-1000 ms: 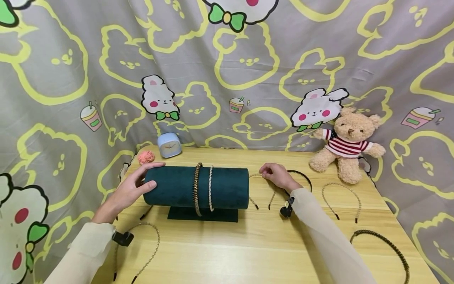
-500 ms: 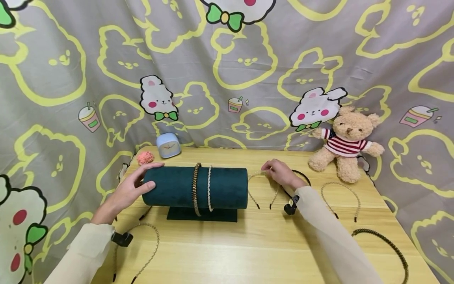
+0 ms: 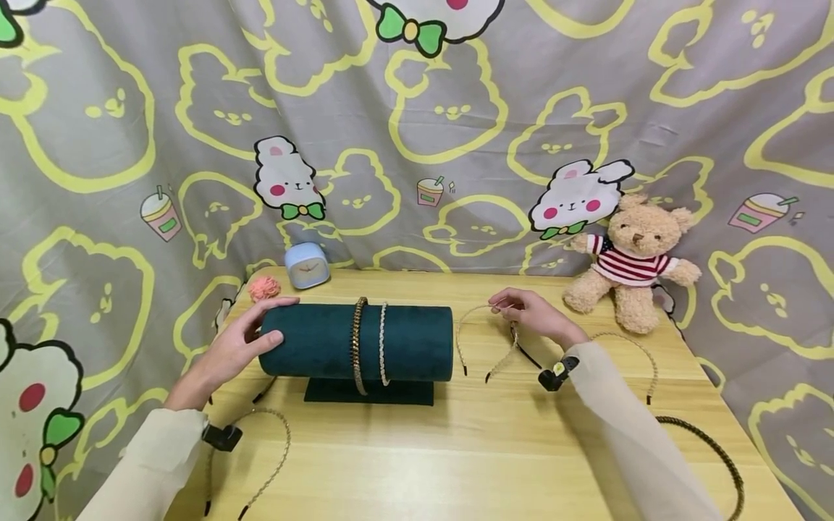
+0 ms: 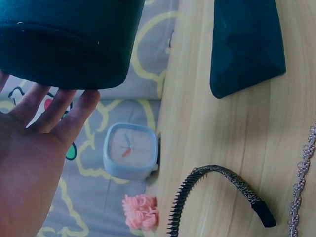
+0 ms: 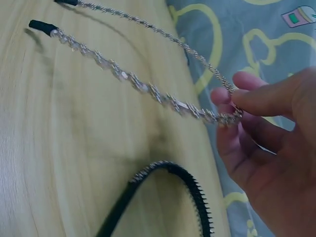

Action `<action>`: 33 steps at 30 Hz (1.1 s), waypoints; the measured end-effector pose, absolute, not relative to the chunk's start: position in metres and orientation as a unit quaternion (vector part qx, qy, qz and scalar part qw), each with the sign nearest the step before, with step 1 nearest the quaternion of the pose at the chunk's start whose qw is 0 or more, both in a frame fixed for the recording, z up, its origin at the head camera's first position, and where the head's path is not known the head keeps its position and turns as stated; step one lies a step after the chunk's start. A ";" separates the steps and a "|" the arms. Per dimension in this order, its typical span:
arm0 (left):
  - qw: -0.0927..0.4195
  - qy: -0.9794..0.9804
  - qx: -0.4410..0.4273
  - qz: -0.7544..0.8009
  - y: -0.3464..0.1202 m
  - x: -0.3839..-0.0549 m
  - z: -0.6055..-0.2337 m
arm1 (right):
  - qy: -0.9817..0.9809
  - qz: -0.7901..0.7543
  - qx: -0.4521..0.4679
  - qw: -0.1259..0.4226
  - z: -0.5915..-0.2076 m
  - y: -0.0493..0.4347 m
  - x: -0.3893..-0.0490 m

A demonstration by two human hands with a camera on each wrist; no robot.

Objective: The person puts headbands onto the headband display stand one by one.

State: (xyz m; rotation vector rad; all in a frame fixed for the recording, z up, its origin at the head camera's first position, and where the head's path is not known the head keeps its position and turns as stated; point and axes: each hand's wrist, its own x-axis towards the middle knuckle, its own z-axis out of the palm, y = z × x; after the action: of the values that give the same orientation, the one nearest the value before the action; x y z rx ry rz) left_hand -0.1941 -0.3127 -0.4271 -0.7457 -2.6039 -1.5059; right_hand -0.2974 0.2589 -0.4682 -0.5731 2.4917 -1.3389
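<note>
A dark green velvet roll-shaped headband stand stands on the table, with a bronze-brown headband and a pale beaded headband round it. My left hand holds the stand's left end, thumb on the front and fingers reaching over the top. To the right of the stand, my right hand pinches the top of a thin twisted beaded headband between thumb and fingers. That headband is raised off the table, its black tips pointing toward me. Below it lies a black toothed headband, partly hidden by my right hand in the head view.
More headbands lie around: a beaded one and a dark braided one on the right, another beaded one front left. A blue clock, pink pom-pom and teddy bear stand along the back by the curtain.
My right hand has lifted the beaded headband off the table and moved slightly right, now covering more of the black headband. The left hand stays on the stand.
</note>
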 end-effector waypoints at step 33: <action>0.014 -0.850 -0.224 -0.476 -0.315 -0.193 -0.427 | 0.719 -0.638 -0.178 0.213 -0.419 0.247 -0.245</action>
State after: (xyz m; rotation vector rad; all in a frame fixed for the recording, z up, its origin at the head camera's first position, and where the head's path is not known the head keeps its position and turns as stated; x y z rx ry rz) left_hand -0.1933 -0.3146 -0.4272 -0.6986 -2.6463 -1.4830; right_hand -0.2451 0.2470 -0.4186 -0.4941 1.9949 -1.7709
